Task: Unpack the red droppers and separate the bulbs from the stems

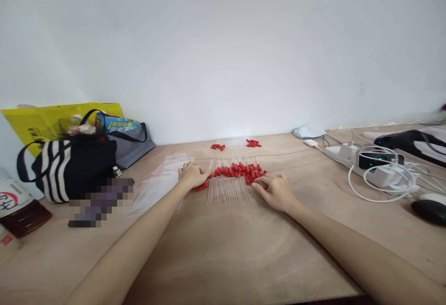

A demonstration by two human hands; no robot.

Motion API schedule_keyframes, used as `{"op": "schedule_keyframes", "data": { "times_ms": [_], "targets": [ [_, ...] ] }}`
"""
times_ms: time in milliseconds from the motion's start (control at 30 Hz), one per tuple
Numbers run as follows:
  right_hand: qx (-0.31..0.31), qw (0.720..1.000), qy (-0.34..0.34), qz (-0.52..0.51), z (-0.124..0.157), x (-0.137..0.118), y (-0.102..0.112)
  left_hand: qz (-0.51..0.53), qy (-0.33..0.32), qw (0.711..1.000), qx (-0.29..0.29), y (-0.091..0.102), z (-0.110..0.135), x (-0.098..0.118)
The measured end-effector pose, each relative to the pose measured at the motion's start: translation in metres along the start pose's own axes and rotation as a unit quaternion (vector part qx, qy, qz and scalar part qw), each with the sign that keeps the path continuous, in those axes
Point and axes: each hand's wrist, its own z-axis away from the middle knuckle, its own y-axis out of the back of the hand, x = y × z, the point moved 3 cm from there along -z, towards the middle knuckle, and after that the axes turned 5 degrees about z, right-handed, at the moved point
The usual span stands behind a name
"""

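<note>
Glass droppers with red rubber bulbs (237, 169) lie in a row, their bulbs bunched together in the middle and clear glass tubes (228, 190) pointing both ways. At the row's left end, my left hand (191, 175) has curled fingers closed at a red bulb; another red bulb (202, 187) lies just below them. My right hand (277, 191) is at the right end, thumb and forefinger pinched together against the outermost bulbs. What lies between the fingertips is partly hidden. Clear plastic zip bags (156, 186) are spread left of my left hand.
Two smaller groups of red-bulbed droppers (253, 143) lie farther back near the wall. A black striped bag (76, 168), a yellow bag (21, 124) and a bottle (21, 207) stand left. To the right are a power strip with white cables (351, 179) and a black mouse (430, 210).
</note>
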Motion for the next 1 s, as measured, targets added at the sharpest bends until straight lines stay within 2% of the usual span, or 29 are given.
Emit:
{"op": "schedule_keyframes", "data": {
  "times_ms": [167,267,333,433,533,667,767,1000],
  "targets": [
    [-0.005,1.0,0.003,-0.003,0.0,-0.002,-0.003,0.012,0.006,1.0,0.016,-0.001,-0.002,0.001],
    [0.001,1.0,0.009,0.009,0.0,-0.003,-0.007,0.019,0.007,0.998,0.055,0.007,0.006,0.001],
    [0.021,1.0,0.015,0.002,0.0,-0.002,-0.009,0.041,-0.029,0.992,0.113,0.013,0.02,0.003],
    [0.077,0.996,0.04,-0.036,0.0,-0.002,-0.008,0.088,-0.137,0.968,0.191,0.017,0.051,0.011],
    [0.108,0.989,0.096,-0.037,0.001,-0.006,-0.003,0.121,-0.244,0.944,0.187,0.01,0.08,0.021],
    [0.063,0.978,0.196,0.005,0.004,-0.019,-0.003,0.131,-0.337,0.917,0.168,0.002,0.099,0.034],
    [0.048,0.972,0.228,0.009,0.006,-0.026,-0.005,0.139,-0.36,0.906,0.174,0.002,0.1,0.039],
    [0.04,0.97,0.241,-0.016,0.005,-0.031,-0.009,0.146,-0.385,0.893,0.184,0.005,0.102,0.042]
  ]
}}
